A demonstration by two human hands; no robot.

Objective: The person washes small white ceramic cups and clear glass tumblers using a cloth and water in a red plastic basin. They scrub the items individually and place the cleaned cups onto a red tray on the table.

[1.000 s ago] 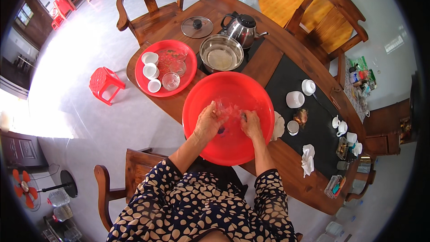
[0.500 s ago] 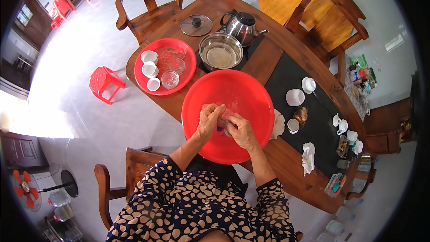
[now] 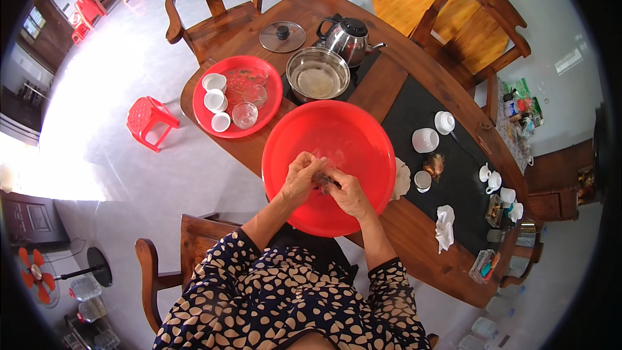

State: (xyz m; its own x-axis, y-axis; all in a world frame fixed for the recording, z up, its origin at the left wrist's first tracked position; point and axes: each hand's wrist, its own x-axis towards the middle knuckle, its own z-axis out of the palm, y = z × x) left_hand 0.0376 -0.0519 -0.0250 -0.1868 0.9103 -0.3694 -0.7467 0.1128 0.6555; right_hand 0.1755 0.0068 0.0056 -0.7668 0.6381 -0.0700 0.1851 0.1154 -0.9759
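Both hands are over a large red basin (image 3: 364, 139) near the table's edge in front of me. Between them is a small clear cup (image 3: 322, 183), glassy and mostly hidden by my fingers. My left hand (image 3: 299, 176) is closed at the cup's left side, fingertips pinched at its upper part. From the right, my right hand (image 3: 350, 194) curls round the cup, its thumb and fingers close to the left fingertips. Faint clear shapes show low in the basin beyond the hands; I cannot tell what they are.
Left of the basin, a red tray (image 3: 228, 124) holds white cups (image 3: 214, 100) and clear glasses (image 3: 245, 115). Behind stand a steel pot (image 3: 317, 74), a kettle (image 3: 350, 42) and a glass lid (image 3: 282, 37). White teaware (image 3: 426, 140) and a crumpled tissue (image 3: 445, 228) lie to the right.
My fingers have shifted on the clear cup, and it has turned and moved slightly lower and nearer to me. Both hands stay over the basin.
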